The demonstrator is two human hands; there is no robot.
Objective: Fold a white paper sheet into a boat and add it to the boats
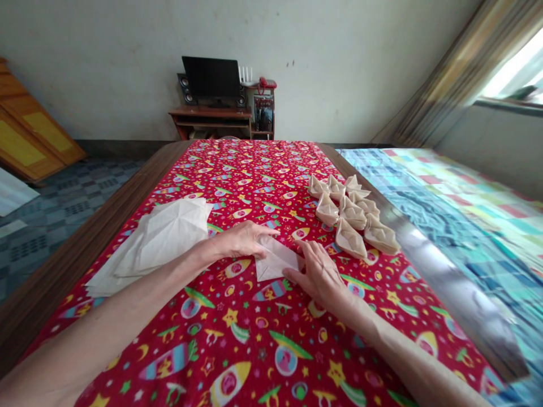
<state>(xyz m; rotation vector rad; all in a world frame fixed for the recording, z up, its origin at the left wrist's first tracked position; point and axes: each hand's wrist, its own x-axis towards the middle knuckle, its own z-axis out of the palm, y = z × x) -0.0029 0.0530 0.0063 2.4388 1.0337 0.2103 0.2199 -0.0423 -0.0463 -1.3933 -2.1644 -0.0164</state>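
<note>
A small folded piece of whitish paper (275, 261) lies between my hands on the red patterned cloth (237, 339). My left hand (244, 240) has its thumb and fingers at the paper's upper left corner, the index finger stretched out over its far edge. At the right edge, my right hand (316, 271) pinches the paper between thumb and curled fingers. Left of my hands is a fanned stack of creased paper sheets (169, 232). Several folded paper boat-like shapes (352, 213) stand grouped beyond my right hand.
Dark wooden table edges (127, 192) run along both sides of the cloth. A bed with a blue checkered sheet (403, 198) adjoins on the right. Against the far wall stands a desk (212, 112) with a monitor (212, 78); a wooden cabinet (36, 127) is at left.
</note>
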